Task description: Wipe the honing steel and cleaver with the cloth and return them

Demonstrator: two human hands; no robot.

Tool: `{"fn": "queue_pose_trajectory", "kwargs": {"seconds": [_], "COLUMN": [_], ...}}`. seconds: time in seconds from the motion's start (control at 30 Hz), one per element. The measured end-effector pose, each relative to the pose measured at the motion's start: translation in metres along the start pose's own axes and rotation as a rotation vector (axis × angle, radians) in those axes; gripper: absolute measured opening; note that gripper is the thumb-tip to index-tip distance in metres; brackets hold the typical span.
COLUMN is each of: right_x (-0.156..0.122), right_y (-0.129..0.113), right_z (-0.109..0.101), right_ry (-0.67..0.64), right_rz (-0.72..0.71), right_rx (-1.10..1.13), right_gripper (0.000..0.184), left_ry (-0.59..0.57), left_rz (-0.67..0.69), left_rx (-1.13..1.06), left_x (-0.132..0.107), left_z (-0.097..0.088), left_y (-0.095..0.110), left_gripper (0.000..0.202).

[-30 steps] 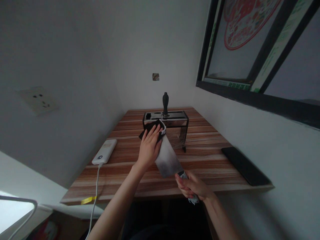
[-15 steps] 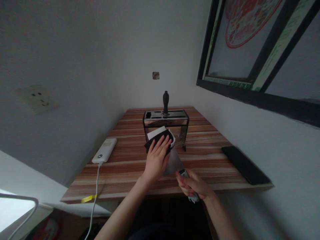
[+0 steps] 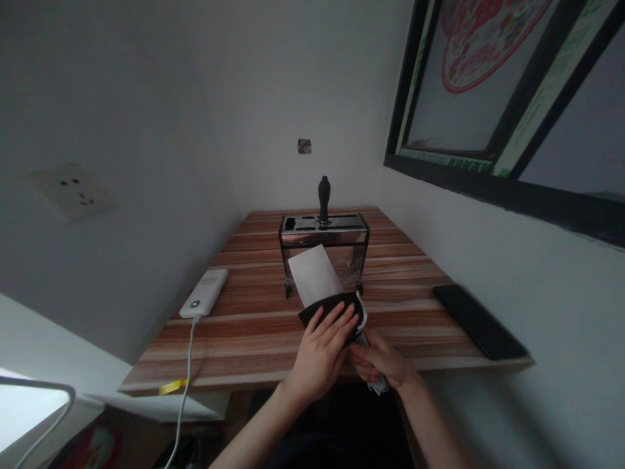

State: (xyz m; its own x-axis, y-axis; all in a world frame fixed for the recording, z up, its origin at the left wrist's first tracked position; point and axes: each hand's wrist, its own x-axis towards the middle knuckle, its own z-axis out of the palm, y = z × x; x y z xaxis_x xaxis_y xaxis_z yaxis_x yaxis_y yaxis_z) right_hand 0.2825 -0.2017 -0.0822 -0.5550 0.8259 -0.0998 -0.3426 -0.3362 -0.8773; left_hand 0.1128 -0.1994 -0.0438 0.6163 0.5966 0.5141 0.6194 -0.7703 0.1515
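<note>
A cleaver [image 3: 315, 273] with a broad, shiny blade points up and to the left above the table. My right hand [image 3: 383, 361] is wrapped round its handle [image 3: 377, 385], which seems covered in crinkled plastic. With its fingers laid across a black cloth [image 3: 325, 306] with a whitish edge, my left hand [image 3: 325, 348] presses the cloth over the lower blade near the handle. Left thumb and cloth underside are hidden. Behind the blade tip stands a knife block [image 3: 325, 225] with a dark metal top and clear sides, one black handle [image 3: 324, 198] upright in it.
The wood-grain table [image 3: 254, 312] meets walls on both sides. On its left lies a white power bank [image 3: 205, 293] with a white cable [image 3: 188, 365] hanging over the front edge, by yellow tape [image 3: 170, 388]. A black phone-like slab [image 3: 481, 322] lies at right.
My left hand has slid the black cloth down the blade, toward the handle and to the right, uncovering the upper blade. My right hand keeps its hold almost unmoved.
</note>
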Motion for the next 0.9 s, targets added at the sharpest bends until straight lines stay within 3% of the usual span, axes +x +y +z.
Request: {"fn": "queue_pose_trajectory", "kwargs": {"seconds": [0.4, 0.63, 0.9], "right_x": [-0.002, -0.001, 0.001], "right_y": [0.004, 0.004, -0.006], "right_z": [-0.004, -0.004, 0.004], "right_ry": [0.005, 0.036, -0.063], "right_rz": [0.04, 0.006, 0.022], "right_rx": [-0.047, -0.034, -0.028], "right_gripper": [0.041, 0.037, 0.035], "left_ry": [-0.082, -0.081, -0.065], "left_rz": [0.065, 0.079, 0.022], "left_rx": [-0.087, -0.082, -0.038], "left_x": [-0.007, -0.004, 0.007], "left_z": [-0.013, -0.008, -0.014], "left_y": [0.005, -0.003, -0.022], "left_gripper": [0.039, 0.042, 0.049]}}
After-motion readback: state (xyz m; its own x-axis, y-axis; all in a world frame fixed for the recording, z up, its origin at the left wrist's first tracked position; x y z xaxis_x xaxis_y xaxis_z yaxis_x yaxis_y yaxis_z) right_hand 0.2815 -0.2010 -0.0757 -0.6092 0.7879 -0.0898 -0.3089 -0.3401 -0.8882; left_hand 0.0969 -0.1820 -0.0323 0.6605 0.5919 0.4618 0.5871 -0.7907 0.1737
